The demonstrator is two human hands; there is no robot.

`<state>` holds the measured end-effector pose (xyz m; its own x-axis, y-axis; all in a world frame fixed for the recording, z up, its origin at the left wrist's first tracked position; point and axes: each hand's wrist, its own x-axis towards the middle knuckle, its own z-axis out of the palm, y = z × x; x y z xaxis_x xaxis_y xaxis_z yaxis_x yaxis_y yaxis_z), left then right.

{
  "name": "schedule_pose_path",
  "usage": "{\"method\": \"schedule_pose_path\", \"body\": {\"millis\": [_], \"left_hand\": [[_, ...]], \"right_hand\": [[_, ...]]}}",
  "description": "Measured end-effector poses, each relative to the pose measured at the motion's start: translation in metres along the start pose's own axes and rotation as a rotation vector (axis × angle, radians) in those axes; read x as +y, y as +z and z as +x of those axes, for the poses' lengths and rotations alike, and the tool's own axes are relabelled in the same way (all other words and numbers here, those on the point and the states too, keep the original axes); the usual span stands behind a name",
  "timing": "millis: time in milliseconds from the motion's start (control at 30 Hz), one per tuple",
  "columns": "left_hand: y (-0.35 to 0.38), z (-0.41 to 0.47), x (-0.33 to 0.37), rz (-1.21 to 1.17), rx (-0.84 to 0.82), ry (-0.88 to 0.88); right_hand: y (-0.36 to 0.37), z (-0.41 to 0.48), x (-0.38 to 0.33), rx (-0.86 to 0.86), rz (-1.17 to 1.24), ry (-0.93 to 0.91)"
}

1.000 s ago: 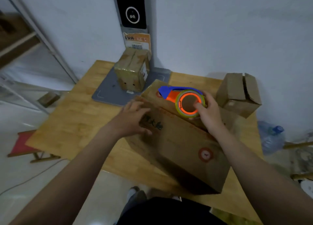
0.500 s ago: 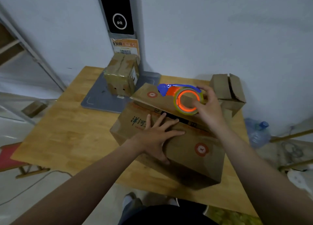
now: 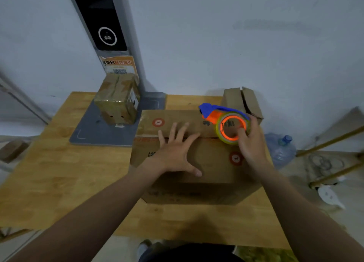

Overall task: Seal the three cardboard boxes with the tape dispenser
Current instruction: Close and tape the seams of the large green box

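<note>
From where I stand, one of the three looks finished: the small cardboard box [image 3: 118, 100] at the back left, sitting on a grey platform [image 3: 92, 131], is wrapped in glossy tape and seems sealed. The small open box [image 3: 234, 98] at the back right has its top flaps gaping apart, so I'd say it hasn't been touched. The large cardboard box [image 3: 214, 163] in the middle of the desk [image 3: 59, 183] is the one in hand. Its flaps are folded down to meet along a seam, and I can't see any tape on that seam yet. By my reckoning, that leaves two boxes to go.

The left hand [image 3: 175, 155] lies flat on top of the large box, its fingers [image 3: 173, 129] straight and fanned wide. They reach across the seam and hold the flaps down.

The right hand [image 3: 252, 143] grips the tape dispenser [image 3: 226, 123], the blue and orange one. Its fingers are curled over the roll, and one digit [image 3: 241, 132] is tucked into the orange core. The dispenser sits at the right end of the seam, blue nose pointing left along it. I can't tell whether it is touching the cardboard yet.
</note>
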<state>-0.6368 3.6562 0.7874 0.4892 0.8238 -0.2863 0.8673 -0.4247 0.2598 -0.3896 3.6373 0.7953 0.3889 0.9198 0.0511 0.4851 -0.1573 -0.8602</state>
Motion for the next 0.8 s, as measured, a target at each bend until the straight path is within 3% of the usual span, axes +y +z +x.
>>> {"method": "schedule_pose_path", "body": {"millis": [167,367,600,800], "left_hand": [[0.002,0.006,-0.018,-0.018,-0.137,-0.072],[-0.005,-0.015,-0.047,-0.125,-0.167,-0.194],[-0.011,-0.050,-0.126,-0.258,0.017,-0.257],[-0.026,-0.075,-0.183,-0.328,0.050,-0.287]], "right_hand": [[0.010,0.007,-0.003,-0.063,-0.030,0.011],[0.042,-0.011,-0.012,-0.107,0.038,-0.001],[0.114,-0.036,-0.050,-0.131,0.040,-0.070],[0.164,-0.054,-0.077,-0.184,0.022,-0.074]]}}
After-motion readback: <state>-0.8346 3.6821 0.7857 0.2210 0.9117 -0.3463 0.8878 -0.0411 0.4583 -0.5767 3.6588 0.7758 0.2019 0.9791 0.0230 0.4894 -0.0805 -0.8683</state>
